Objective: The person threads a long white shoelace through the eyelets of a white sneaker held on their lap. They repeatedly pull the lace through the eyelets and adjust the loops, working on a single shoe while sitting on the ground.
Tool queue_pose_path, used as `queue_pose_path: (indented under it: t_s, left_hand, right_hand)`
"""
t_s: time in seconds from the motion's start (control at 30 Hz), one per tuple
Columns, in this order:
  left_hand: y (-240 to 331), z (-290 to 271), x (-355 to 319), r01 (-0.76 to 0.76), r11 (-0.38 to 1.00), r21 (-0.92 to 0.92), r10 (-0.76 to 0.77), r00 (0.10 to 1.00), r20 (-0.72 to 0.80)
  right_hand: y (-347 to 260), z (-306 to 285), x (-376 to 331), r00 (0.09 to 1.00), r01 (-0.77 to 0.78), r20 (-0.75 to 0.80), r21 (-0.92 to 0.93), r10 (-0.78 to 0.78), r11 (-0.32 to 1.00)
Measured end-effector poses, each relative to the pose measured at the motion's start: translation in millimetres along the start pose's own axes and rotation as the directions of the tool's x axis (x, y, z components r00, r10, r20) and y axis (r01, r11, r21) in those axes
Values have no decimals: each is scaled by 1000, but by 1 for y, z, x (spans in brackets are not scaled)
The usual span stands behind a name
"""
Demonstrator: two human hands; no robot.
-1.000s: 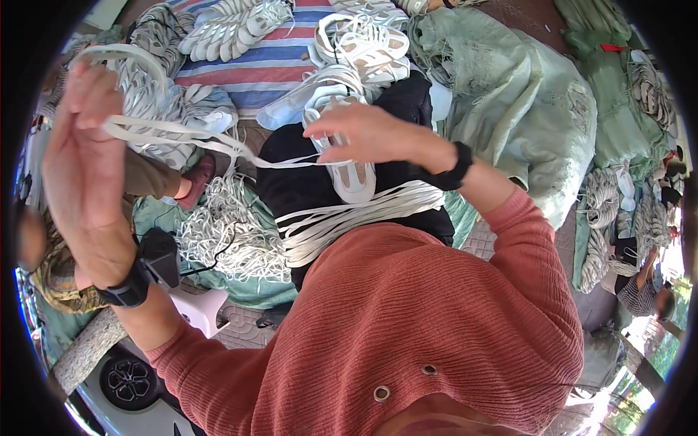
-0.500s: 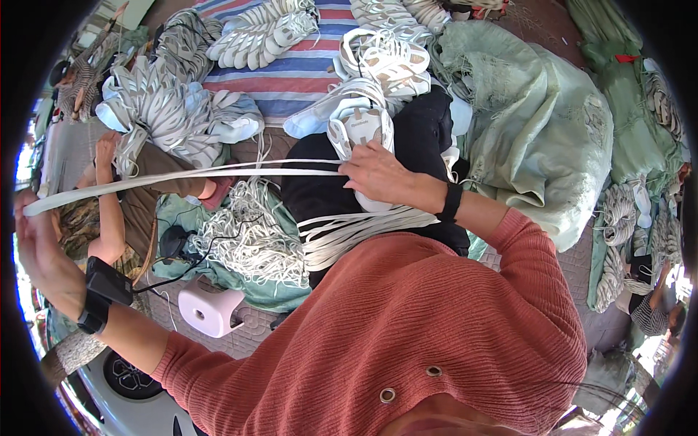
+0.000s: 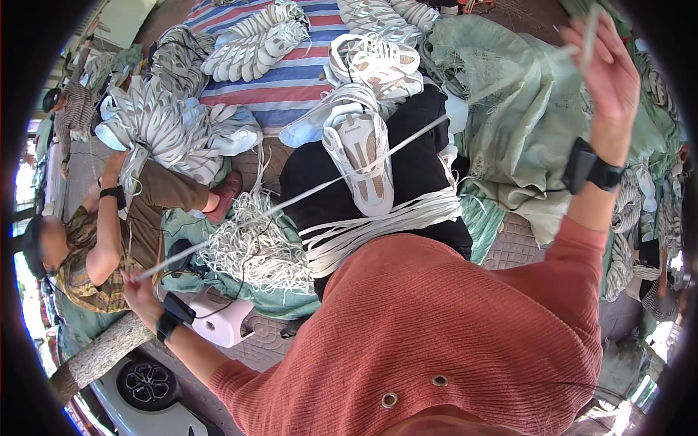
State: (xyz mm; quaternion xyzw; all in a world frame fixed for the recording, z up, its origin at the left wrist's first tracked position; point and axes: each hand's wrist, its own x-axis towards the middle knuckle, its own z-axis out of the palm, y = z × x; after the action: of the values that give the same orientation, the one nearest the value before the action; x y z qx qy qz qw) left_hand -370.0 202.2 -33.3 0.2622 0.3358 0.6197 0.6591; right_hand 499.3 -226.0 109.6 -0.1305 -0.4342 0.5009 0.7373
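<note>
On my black-trousered lap lies a white and beige shoe upper [image 3: 356, 138]. A white shoelace [image 3: 305, 192] crosses it and is pulled taut to both sides. At the lower left my left hand [image 3: 142, 294] is closed on one end. Raised high at the upper right, my right hand [image 3: 609, 76] grips the other part, its fingers somewhat blurred. A bundle of white laces [image 3: 385, 229] lies across my thighs. Just beyond the upper, more white shoe uppers [image 3: 378, 58] rest by my knees.
A tangled heap of laces [image 3: 254, 251] lies on green cloth to the left, near a pink stool [image 3: 218, 320]. Stacked uppers [image 3: 254, 43] cover a striped sheet [image 3: 291, 94]. A pale green sack [image 3: 509, 131] stands right. Another person [image 3: 94, 254] sits at left.
My right hand has left the upper and swung up to the far right with the lace. My left hand has come down and inward. The lace now stretches diagonally over the upper.
</note>
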Motion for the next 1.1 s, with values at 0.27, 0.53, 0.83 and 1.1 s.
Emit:
queue_pose_path:
  t_s: [0.27, 0.53, 0.83, 1.1]
  left_hand:
    - [-49, -67, -91, 162, 845, 510, 335, 583, -740]
    - [-163, 198, -53, -635, -14, 773, 270, 742, 614]
    - [-238, 398, -157, -986, 1, 165, -42, 164, 985]
    - [-231, 428, -182, 327, 859, 393, -499, 366, 785]
  right_hand:
    - [-173, -122, -284, 210, -220, -914, -390, -347, 894]
    - [-34, -6, -80, 690, -717, -693, -614, -210, -330]
    - [164, 175, 121, 901, -128, 91, -877, 423, 462]
    - [261, 83, 79, 960, -78, 119, -757, 254, 649]
